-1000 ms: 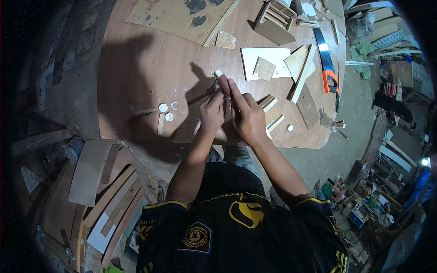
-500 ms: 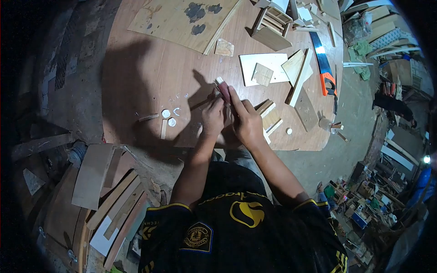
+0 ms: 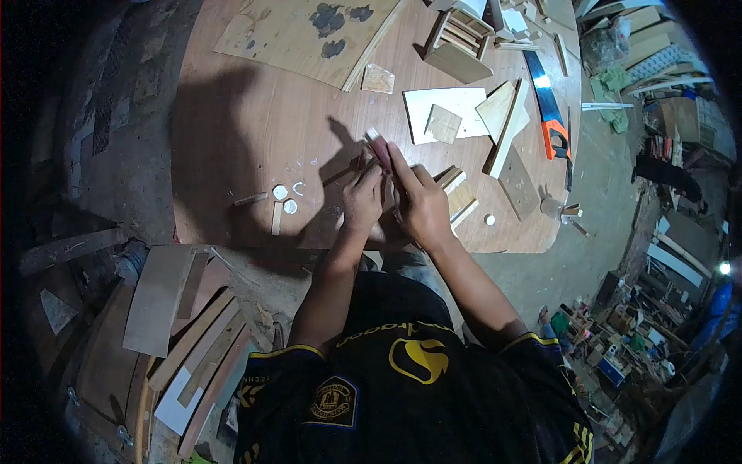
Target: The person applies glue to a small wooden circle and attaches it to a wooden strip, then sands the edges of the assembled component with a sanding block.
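Above the front part of the wooden table [image 3: 263, 124], both hands meet at a small pale piece [image 3: 372, 134] partly wrapped in dark red sandpaper-like material [image 3: 380, 149]. My right hand [image 3: 421, 203] presses the wrap from the right, its index finger stretched along it. On the left, my left hand [image 3: 362, 199] is closed at the lower end of the piece; its fingertips are partly hidden. To the left lie two white discs [image 3: 280, 191] and thin wooden strips [image 3: 277, 219]. A wooden block assembly [image 3: 461, 193] lies right beside my right hand.
Farther back are a stained plywood sheet [image 3: 294, 39], a small wooden crate [image 3: 460, 46] and pale boards [image 3: 417, 116]. A handsaw [image 3: 549, 108] with an orange handle lies near the right edge, above a jar [image 3: 551, 206]. Wood offcuts [image 3: 193, 348] stand at lower left.
The hands remain together on the wrapped piece, with only a slight shift of the fingers. The whole view has shifted slightly.
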Available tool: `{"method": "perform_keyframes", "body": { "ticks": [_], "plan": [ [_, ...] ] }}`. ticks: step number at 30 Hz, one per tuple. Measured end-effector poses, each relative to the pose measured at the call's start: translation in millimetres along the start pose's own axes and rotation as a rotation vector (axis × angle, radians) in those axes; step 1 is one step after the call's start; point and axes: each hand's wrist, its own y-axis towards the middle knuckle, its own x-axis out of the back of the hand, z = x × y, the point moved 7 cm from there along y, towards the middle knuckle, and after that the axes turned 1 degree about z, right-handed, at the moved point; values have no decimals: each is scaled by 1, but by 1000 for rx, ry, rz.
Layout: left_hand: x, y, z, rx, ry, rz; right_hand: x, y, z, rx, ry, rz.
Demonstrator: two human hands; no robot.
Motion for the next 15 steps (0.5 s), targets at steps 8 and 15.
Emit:
{"method": "perform_keyframes", "body": {
  "ticks": [8, 15],
  "plan": [
    [13, 23, -11, 26, -262, -3, 51, -13, -22, -25, 217, -144],
    [15, 15, -9, 21, -143, 39, 28, 15, 5, 113, 154, 6]
  ]
}}
